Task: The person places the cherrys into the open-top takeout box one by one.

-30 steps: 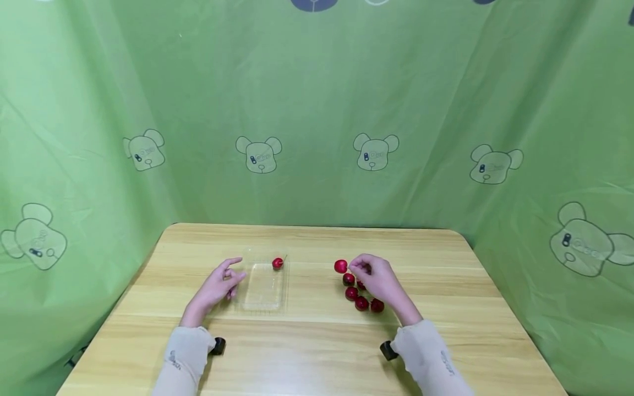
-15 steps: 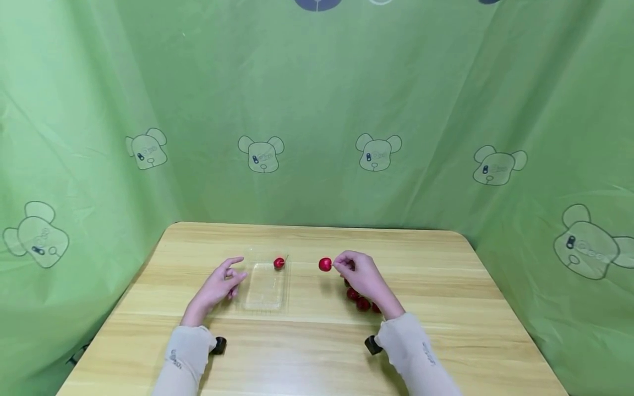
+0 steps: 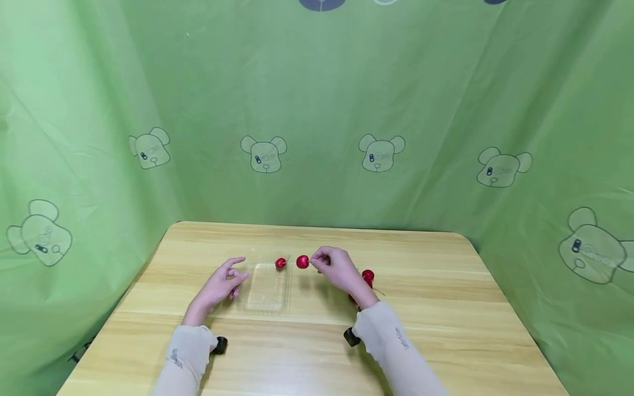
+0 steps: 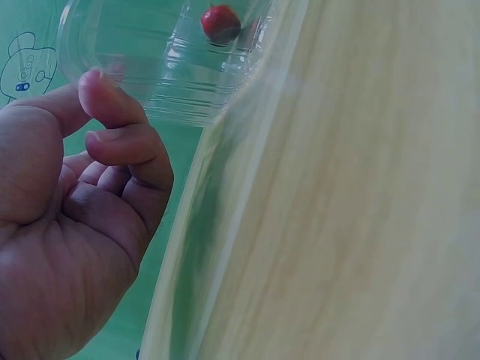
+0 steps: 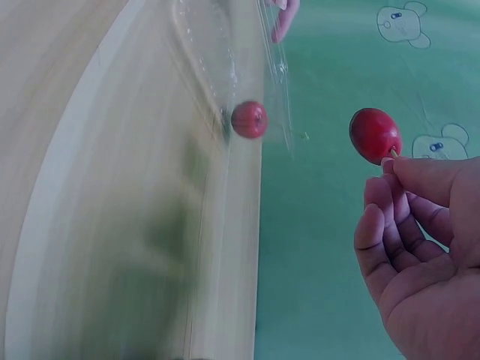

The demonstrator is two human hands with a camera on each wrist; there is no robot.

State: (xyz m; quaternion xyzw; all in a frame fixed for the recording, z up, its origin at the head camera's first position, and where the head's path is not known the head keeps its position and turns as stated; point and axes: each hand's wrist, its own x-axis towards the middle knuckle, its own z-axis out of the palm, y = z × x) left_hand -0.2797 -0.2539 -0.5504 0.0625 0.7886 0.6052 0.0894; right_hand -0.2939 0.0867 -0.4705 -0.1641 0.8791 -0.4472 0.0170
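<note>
Head view: right hand (image 3: 339, 270) pinches a cherry (image 3: 302, 262) by its stem just beside the clear tray (image 3: 266, 286); left hand (image 3: 218, 287) rests relaxed, empty, touching the tray's other side.

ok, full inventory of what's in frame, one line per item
clear plastic tray: 1, transparent, on the table between the two hands
cherry in tray: 1, red, at the tray's far right corner
held cherry: 1, red, in the air just right of the tray, held by its stem
loose cherries: a few, red, on the table behind the right wrist, partly hidden so no exact count
table: 1, light wood
backdrop: green cloth with bear prints, behind and at both sides
left hand: rests at the tray's left edge, fingers relaxed
right hand: pinches the held cherry's stem
</note>
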